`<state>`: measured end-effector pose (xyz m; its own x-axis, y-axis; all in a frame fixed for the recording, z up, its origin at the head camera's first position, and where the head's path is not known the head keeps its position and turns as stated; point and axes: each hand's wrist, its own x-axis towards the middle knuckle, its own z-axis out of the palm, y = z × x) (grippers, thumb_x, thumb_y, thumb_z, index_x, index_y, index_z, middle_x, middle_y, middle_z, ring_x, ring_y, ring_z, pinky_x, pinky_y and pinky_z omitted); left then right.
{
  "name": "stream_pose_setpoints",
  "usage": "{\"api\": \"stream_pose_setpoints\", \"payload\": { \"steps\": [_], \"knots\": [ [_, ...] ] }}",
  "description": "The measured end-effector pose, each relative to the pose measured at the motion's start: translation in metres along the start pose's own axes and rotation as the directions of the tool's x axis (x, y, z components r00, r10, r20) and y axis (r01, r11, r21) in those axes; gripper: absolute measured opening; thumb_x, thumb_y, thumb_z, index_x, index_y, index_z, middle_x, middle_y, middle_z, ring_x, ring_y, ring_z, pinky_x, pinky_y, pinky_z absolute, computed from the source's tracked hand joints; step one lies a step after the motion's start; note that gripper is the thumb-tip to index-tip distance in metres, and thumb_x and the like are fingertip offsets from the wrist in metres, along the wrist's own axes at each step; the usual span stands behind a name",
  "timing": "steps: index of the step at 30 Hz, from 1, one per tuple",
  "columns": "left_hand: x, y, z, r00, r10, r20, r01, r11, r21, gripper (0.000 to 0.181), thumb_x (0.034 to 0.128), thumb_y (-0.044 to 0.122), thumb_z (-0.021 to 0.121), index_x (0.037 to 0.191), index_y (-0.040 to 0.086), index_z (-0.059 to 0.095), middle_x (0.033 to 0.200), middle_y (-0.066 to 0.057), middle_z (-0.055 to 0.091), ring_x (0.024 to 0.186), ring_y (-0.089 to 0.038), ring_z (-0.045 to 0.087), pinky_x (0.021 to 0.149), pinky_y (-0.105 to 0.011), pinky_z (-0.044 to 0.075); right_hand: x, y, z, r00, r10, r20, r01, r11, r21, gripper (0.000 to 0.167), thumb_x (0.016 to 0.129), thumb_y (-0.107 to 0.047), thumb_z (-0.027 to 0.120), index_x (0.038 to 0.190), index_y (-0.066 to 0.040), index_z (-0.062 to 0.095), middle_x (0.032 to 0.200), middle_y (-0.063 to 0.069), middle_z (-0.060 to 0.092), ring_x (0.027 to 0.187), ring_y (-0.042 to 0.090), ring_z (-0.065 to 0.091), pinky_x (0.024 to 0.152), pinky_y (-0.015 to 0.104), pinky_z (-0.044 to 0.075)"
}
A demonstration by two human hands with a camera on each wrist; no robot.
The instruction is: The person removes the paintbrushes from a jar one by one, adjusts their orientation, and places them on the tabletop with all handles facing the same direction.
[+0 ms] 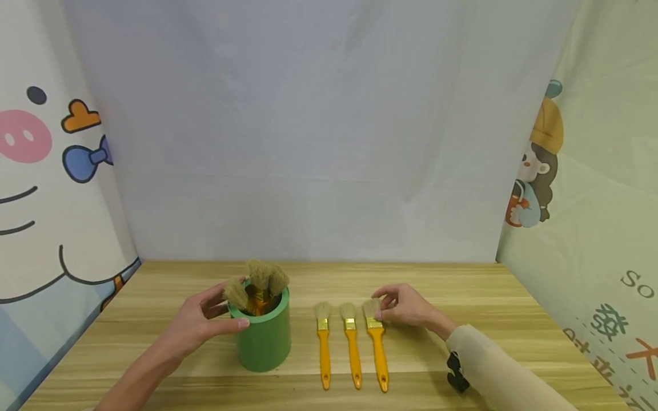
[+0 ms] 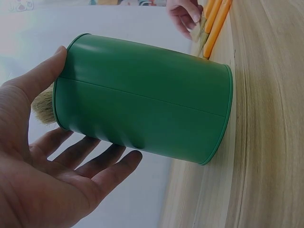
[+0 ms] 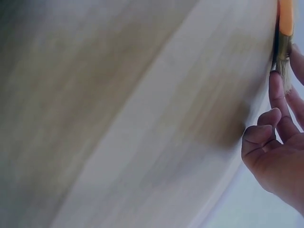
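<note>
A green cylindrical container (image 1: 264, 344) stands upright on the table, with paintbrushes (image 1: 259, 275) in it, bristles up. My left hand (image 1: 192, 326) holds its rim and side, thumb at the near rim and fingers around the far side; in the left wrist view the fingertips lie along the green wall. To the right, three paintbrushes with orange handles lie in a row: a left one (image 1: 324, 348), a middle one (image 1: 352, 349) and a wider right one (image 1: 377, 348). My right hand (image 1: 406, 308) pinches the right brush at its bristle end between thumb and fingers.
The wood-grain table (image 1: 180, 394) ends at a pale backdrop cloth (image 1: 308, 142). Printed cartoon sheets hang at the left (image 1: 51, 228) and right (image 1: 591, 200). A dark item (image 1: 456, 372) sits on the right wrist, at the sleeve.
</note>
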<state>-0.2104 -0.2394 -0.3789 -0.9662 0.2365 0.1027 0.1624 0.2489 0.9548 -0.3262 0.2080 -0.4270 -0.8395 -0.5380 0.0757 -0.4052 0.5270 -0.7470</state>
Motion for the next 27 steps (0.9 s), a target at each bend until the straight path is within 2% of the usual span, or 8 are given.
{"api": "stream_pose_setpoints", "payload": {
  "steps": [15,21,27],
  "knots": [
    [0.0009,0.0020,0.0001,0.998,-0.059,-0.006,0.059,0.998,0.001,0.082,0.0937,0.025,0.082,0.163,0.010,0.041,0.160,-0.027,0.042,0.141,-0.053,0.045,0.102,-0.055,0.054,0.0026,0.0011,-0.0015,1.000,-0.002,0.015,0.002,1.000,-0.015,0.042,0.090,-0.011,0.085,0.124,0.009,0.069,0.091,0.003,0.069,0.079,0.016,0.064,0.071,0.029,0.053],
    [0.0008,0.0013,0.0000,0.998,-0.070,-0.001,0.070,0.998,-0.001,0.083,0.0940,0.025,0.082,0.164,0.009,0.039,0.161,-0.028,0.040,0.142,-0.054,0.044,0.102,-0.055,0.054,0.0007,-0.0014,-0.0007,1.000,0.002,0.017,-0.002,1.000,0.011,0.043,0.091,-0.010,0.085,0.125,0.010,0.069,0.092,0.005,0.070,0.076,0.018,0.064,0.067,0.029,0.053],
    [0.0003,0.0009,0.0003,0.998,-0.065,-0.001,0.065,0.998,-0.004,0.083,0.0940,0.024,0.082,0.164,0.010,0.040,0.161,-0.027,0.040,0.142,-0.054,0.044,0.102,-0.055,0.054,0.0006,-0.0013,-0.0009,1.000,0.009,0.010,-0.009,1.000,-0.006,0.043,0.091,-0.012,0.084,0.126,0.009,0.069,0.093,0.004,0.070,0.077,0.017,0.065,0.068,0.029,0.053]
  ]
}}
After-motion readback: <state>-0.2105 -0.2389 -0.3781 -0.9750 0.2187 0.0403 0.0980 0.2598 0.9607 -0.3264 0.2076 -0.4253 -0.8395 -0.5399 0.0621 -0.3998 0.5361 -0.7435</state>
